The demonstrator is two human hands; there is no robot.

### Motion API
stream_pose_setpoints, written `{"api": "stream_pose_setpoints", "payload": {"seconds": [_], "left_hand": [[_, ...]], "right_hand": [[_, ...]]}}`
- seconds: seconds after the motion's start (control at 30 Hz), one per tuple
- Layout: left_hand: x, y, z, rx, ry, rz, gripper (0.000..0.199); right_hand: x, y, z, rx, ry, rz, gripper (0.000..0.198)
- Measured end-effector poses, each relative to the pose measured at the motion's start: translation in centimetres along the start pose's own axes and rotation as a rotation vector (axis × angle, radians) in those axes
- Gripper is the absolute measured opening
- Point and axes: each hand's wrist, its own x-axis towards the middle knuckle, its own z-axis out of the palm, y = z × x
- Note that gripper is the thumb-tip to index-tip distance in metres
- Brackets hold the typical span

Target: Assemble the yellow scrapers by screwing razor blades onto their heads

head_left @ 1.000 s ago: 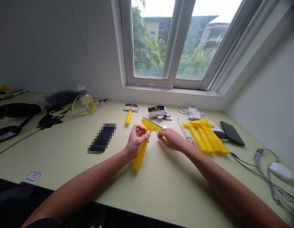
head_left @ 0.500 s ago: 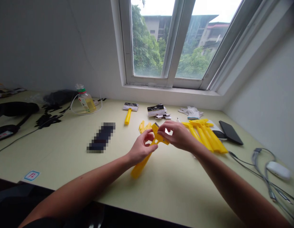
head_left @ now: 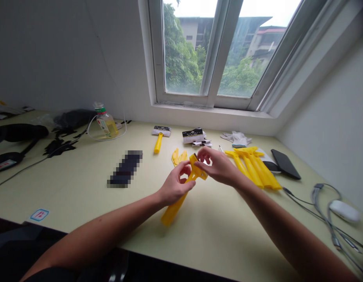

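Observation:
A yellow scraper (head_left: 175, 207) is tilted above the table, its handle pointing down toward me and its wide head away. My left hand (head_left: 176, 186) is closed around the neck, thumb and fingers on either side. At the head my right hand (head_left: 218, 166) has its fingers bent, the thumb pressed on the yellow face by a dark strip at the edge. Whether a small part is between those fingers is hidden. Just behind the head lie loose yellow blade covers (head_left: 175, 156). Several yellow scraper handles (head_left: 257, 172) rest to the right of my right hand.
A carded yellow scraper (head_left: 158, 143) and black-and-white packaging (head_left: 193, 136) lie near the window. Further right are white gloves (head_left: 236, 138), a black tablet-like slab (head_left: 285, 163) and grey cables (head_left: 325, 207). On the left stand a bottle (head_left: 107, 125) and a pixelated dark object (head_left: 125, 168).
The scraper's handle end has swung slightly downward. My right thumb has shifted up along the head, and its fingers are more curled. My left hand keeps its hold.

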Motion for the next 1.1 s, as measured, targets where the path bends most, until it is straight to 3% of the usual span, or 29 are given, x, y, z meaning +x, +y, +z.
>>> {"api": "stream_pose_setpoints", "payload": {"seconds": [0.13, 0.37, 0.6, 0.8, 0.97, 1.1], "left_hand": [[0.2, -0.2, -0.2, -0.015, -0.028, 0.000, 0.049], [0.3, 0.6, -0.4, -0.120, -0.099, -0.087, 0.034], [0.5, 1.0, -0.4, -0.118, -0.014, -0.115, 0.034], [0.8, 1.1, -0.6, -0.145, -0.037, -0.124, 0.035], [1.2, 1.0, -0.9, -0.023, 0.057, -0.104, 0.039], [0.9, 1.5, -1.1, 0.314, 0.147, 0.099, 0.043]], "right_hand": [[0.4, 0.8, 0.2, 0.162, -0.014, 0.093, 0.024], [0.4, 0.4, 0.6, 0.495, -0.179, 0.104, 0.025], [0.4, 0.4, 1.3, 0.629, -0.215, 0.150, 0.027], [0.5, 0.5, 0.6, 0.681, -0.329, 0.188, 0.027], [0.5, 0.5, 0.6, 0.631, -0.299, 0.269, 0.023], [0.6, 1.1, 0.9, 0.631, -0.250, 0.322, 0.023]]}}
